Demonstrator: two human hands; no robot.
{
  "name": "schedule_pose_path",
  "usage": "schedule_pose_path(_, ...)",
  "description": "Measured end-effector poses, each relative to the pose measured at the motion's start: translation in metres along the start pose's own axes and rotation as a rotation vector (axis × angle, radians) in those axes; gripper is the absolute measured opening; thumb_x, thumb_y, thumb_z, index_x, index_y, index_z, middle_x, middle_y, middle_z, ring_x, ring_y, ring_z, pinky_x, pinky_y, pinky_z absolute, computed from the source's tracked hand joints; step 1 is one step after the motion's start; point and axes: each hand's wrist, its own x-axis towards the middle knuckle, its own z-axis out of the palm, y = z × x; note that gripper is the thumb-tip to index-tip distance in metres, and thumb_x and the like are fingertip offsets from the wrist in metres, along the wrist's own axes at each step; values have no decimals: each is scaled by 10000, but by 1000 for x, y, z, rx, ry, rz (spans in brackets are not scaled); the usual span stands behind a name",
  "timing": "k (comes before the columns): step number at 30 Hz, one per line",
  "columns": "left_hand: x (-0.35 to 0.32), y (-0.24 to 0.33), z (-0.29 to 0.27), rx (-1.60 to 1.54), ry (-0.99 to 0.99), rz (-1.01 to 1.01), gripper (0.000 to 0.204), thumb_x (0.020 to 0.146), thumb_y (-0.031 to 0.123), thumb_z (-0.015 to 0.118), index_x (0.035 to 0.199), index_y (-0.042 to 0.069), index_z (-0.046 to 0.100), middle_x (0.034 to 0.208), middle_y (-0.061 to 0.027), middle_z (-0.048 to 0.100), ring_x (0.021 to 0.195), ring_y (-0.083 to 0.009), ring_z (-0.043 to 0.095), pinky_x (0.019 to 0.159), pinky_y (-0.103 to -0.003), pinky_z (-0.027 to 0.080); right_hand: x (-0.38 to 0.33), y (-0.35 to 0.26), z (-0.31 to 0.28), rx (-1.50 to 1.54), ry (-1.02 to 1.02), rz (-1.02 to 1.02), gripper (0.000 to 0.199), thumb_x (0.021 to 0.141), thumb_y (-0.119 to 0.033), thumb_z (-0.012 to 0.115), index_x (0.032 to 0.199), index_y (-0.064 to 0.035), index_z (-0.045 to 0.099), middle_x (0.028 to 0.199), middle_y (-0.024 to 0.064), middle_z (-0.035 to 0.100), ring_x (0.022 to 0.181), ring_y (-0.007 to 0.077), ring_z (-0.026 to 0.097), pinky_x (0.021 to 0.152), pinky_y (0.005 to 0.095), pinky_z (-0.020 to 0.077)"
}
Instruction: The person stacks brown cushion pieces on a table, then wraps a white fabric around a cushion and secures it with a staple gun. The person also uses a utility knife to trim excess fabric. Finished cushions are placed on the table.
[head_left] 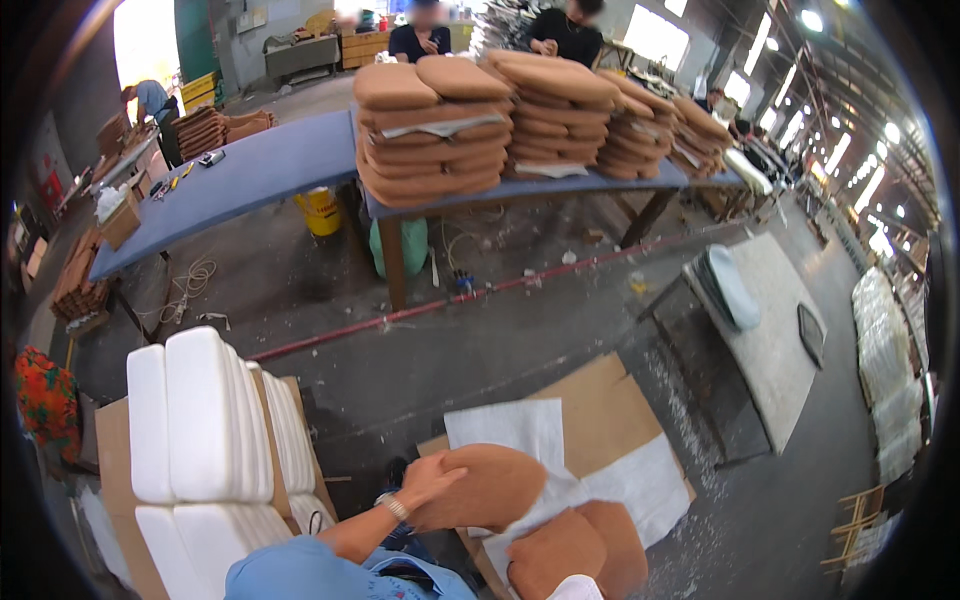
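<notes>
White blocks [220,420]: stacked on cardboard [112,440], smooth, round-cornered, apparently foam
Left hand [432,482]: laid over the left rim of the brown pad [500,490], which seems to be grasped by its fingers
Brown pad: held above the white sheets [505,425]; rounded, matt, probably light, soft and springy, neither slippery nor fragile; best taken by opposite rims
White sheets: thin, limp, spread flat, partly covered
Lower pads [560,550]: overlapped on the sheets, same brown, fabric-like surface
Right hand: not shown, so its fingers cannot be judged
Grey bench [780,350]: topped with curved blue-grey pieces [732,288], apparently stiffer
</notes>
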Motion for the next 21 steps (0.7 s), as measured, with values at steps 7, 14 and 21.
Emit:
schedule_pose_path(7, 34, -28, -232, 1, 602, -21, 506, 798, 343, 784, 1219, 75, 702, 1031, -202, 754, 955, -374, 738, 844, -456, 583, -75, 33, 203, 111, -245, 3, 371, 909, -272, 743, 1220, -90, 658, 1088, 55, 732, 925, 182, 711, 729, 287, 600)
schedule_pose_path(14, 18, 27, -476, -678, 1046, 384, 374, 894, 108, 775, 1241, -5, 692, 1139, -84, 733, 1040, -197, 684, 951, -337, 528, -89, -16, 483, 216, -765, -273, 582, 999, -323, 638, 1483, -49, 466, 1438, 106, 586, 1302, 242, 572, 1088, 411, 478)
schedule_pose_path(21, 84, 19, -556, -924, 1324, 790, 667, 993, 339, 672, 1532, 55, 399, 1488, -130, 513, 1303, -293, 554, 1072, -485, 481, -71, -67, 661, 409, -1315, -436, 826, 918, -508, 718, 1538, -73, 391, 1484, 101, 522, 1365, 272, 504, 1123, 500, 435)
